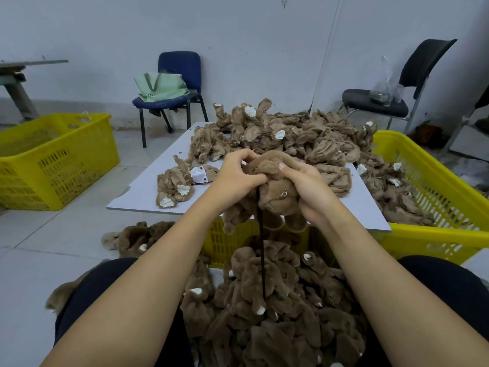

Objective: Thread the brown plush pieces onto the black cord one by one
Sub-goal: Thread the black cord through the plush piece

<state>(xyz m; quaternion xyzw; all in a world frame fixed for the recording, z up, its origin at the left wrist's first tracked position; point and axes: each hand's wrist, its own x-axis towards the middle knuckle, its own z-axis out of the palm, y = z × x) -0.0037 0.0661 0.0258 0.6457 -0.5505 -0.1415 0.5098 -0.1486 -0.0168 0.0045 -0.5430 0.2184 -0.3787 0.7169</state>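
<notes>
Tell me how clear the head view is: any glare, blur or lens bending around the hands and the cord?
Head view: soft, even light, no glare. Both hands, left hand and right hand, and the plush piece are sharp. The black cord reads clearly against the brown pile. Wide-angle bending stretches the forearms and curves the yellow crate at the edges.

Left hand and right hand raised together; fingers curled, apparently gripping.

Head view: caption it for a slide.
Both hands grip a brown plush piece above the hanging black cord.
</notes>
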